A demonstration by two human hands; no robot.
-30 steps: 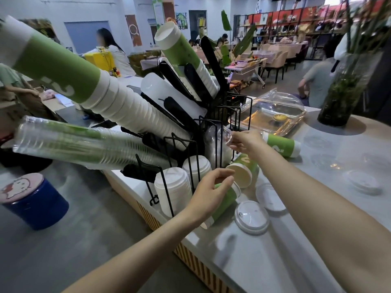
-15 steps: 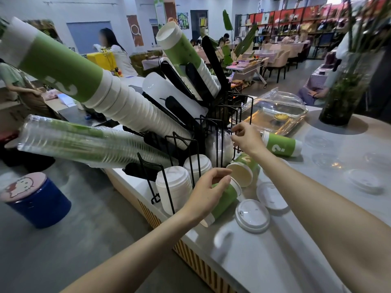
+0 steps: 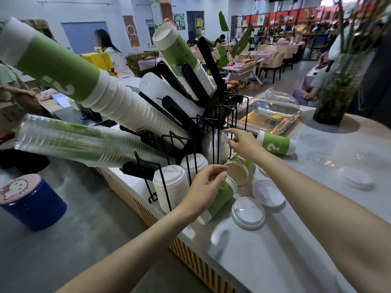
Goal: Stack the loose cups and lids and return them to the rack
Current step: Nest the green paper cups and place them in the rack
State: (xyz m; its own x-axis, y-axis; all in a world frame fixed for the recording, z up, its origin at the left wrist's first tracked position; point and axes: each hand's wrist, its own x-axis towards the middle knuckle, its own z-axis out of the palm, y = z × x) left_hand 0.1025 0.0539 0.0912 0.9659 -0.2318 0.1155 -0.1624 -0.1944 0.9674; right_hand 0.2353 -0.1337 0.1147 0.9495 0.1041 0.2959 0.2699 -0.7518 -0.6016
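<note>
The wire rack (image 3: 203, 132) fills the left and centre of the frame, its long sleeves of paper cups (image 3: 118, 102) and clear cups (image 3: 84, 142) jutting toward the upper left. Below centre, your left hand (image 3: 203, 193) wraps a loose green cup (image 3: 220, 197) lying on its side at the rack's foot; the fingers curl over its wall, holding it. Your right hand (image 3: 243, 144), mid-frame, reaches to the clear lids (image 3: 215, 146) standing in the rack, fingers narrow, though whether they pinch one you cannot tell. Two more green cups lie near it: one (image 3: 275, 144) to the right, one (image 3: 239, 170) just below.

These paper cups are probably light and easily crushed, so grip around the stiffer rim rather than mid-wall. The flat white lids (image 3: 248, 212) right of the held cup are thin and likely slippery; lift them by the edge.

The pale counter (image 3: 275, 261) looks smooth, so things may slide. Behind is a busy café.
</note>
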